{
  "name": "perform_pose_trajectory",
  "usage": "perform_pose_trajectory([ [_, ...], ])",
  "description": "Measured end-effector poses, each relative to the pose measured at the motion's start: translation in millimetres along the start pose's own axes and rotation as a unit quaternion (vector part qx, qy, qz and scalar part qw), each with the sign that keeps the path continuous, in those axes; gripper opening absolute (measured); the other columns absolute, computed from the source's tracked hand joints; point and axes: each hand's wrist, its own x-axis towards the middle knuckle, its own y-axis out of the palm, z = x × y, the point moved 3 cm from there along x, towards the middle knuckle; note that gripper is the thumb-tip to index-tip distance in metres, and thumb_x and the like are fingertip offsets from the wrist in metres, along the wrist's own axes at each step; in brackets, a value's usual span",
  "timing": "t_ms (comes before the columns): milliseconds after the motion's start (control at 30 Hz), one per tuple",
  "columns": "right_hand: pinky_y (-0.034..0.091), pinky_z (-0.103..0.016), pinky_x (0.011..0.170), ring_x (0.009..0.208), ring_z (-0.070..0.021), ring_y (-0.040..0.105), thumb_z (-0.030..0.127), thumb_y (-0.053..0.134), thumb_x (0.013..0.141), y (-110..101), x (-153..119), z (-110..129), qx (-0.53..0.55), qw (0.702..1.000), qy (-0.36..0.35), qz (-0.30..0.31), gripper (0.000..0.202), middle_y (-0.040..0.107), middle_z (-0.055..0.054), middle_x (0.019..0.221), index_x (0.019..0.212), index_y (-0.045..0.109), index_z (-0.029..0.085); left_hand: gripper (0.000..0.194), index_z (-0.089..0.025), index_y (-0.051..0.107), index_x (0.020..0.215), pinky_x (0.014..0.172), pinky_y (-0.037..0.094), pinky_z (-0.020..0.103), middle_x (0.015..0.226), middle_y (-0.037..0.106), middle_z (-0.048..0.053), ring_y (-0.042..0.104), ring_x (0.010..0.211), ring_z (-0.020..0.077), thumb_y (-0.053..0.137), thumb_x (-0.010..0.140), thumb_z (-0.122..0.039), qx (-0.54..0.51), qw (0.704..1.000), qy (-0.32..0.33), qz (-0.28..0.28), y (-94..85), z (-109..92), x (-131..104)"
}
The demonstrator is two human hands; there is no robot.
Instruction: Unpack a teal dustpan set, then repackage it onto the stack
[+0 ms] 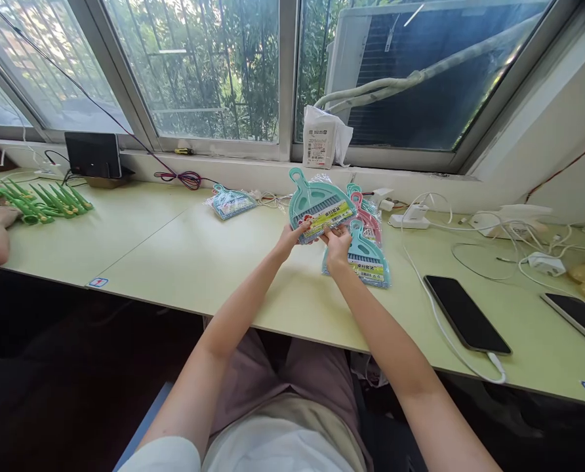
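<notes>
Both my hands hold one plastic-wrapped teal dustpan set (321,202), raised a little above the table with its handle pointing up. The fingers of my left hand (291,240) are closed on its lower left edge. My right hand (338,244) pinches the bottom edge near the middle. Under and behind my right hand lies another wrapped teal set (370,265) on the pale green table (214,262). A wrapped pink set (368,216) lies behind that one, partly covered. Farther left, near the window sill, rests one more wrapped teal set (232,202).
At right are a charging black phone (467,314), a second phone (580,318), a power strip (409,220) and tangled white cables. A tissue pack (322,141) stands on the sill. At far left, another person's hands touch green plastic pieces (51,202) near a tablet (93,155).
</notes>
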Motion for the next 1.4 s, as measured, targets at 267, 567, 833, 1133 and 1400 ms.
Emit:
perform_pose_trajectory([
  [267, 0.062, -0.036, 0.086, 0.078, -0.0158, 0.071, 0.015, 0.07, 0.073, -2, 4, 0, -0.024, 1.0, 0.004, 0.004, 0.022, 0.069, 0.003, 0.076, 0.086, 0.054, 0.022, 0.06, -0.011, 0.064, 0.106, 0.064, 0.06, 0.035, 0.09, 0.075, 0.011, 0.072, 0.063, 0.0218, 0.084, 0.068, -0.054, 0.022, 1.0, 0.02, 0.008, -4.0, 2, 1],
  [567, 0.063, -0.039, 0.087, 0.086, -0.0188, 0.073, 0.025, 0.076, 0.075, -5, 10, -1, -0.029, 0.999, 0.016, 0.014, 0.025, 0.07, 0.0, 0.086, 0.089, 0.055, 0.023, 0.062, -0.012, 0.065, 0.108, 0.063, 0.061, 0.036, 0.093, 0.075, 0.012, 0.071, 0.062, 0.0217, 0.086, 0.065, -0.051, 0.04, 0.999, 0.011, 0.017, -7.0, -5, 3],
  [833, 0.062, -0.04, 0.09, 0.089, -0.0195, 0.073, 0.025, 0.075, 0.075, -7, 8, -1, -0.038, 0.999, 0.023, 0.012, 0.024, 0.072, 0.0, 0.087, 0.091, 0.057, 0.024, 0.055, -0.012, 0.064, 0.11, 0.072, 0.062, 0.04, 0.095, 0.075, 0.012, 0.073, 0.066, 0.0226, 0.083, 0.072, -0.046, 0.036, 0.998, -0.001, 0.042, -6.5, -3, 1],
  [1133, 0.063, -0.035, 0.086, 0.082, -0.0168, 0.072, 0.028, 0.08, 0.072, -9, 10, -2, -0.05, 0.999, 0.011, 0.015, 0.027, 0.073, 0.002, 0.086, 0.089, 0.058, 0.025, 0.055, -0.013, 0.063, 0.112, 0.074, 0.062, 0.043, 0.101, 0.074, 0.013, 0.073, 0.066, 0.0223, 0.085, 0.071, -0.043, 0.027, 0.998, -0.006, 0.051, -6.2, -3, 1],
  [1400, 0.062, -0.036, 0.086, 0.084, -0.0174, 0.073, 0.023, 0.076, 0.074, -7, 10, -5, -0.03, 0.999, 0.021, 0.018, 0.026, 0.073, 0.0, 0.087, 0.091, 0.057, 0.023, 0.057, -0.012, 0.063, 0.113, 0.071, 0.063, 0.043, 0.101, 0.074, 0.014, 0.073, 0.068, 0.0243, 0.085, 0.07, -0.043, 0.043, 0.998, 0.002, 0.046, -5.8, -3, 0],
])
